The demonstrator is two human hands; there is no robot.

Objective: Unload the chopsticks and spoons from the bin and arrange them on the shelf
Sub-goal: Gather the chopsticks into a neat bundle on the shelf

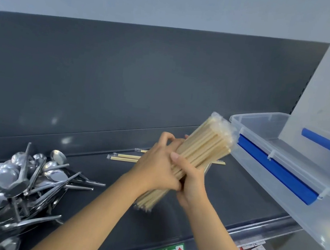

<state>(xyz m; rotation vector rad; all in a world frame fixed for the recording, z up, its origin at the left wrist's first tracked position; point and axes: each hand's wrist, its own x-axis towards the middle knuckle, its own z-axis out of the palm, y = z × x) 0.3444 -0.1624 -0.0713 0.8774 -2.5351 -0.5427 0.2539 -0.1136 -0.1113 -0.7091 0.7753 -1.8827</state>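
Chopsticks [200,152], a tilted bundle, gripped between both hands [171,173] above the shelf [235,187].

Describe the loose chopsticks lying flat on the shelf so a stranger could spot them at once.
Start at the dark grey shelf, with the spoon pile at its left end. Near the back wall, a few pale chopsticks lie flat in clear wrappers. Unlike the thick bundle gripped by the left hand and right hand, they lie untouched.
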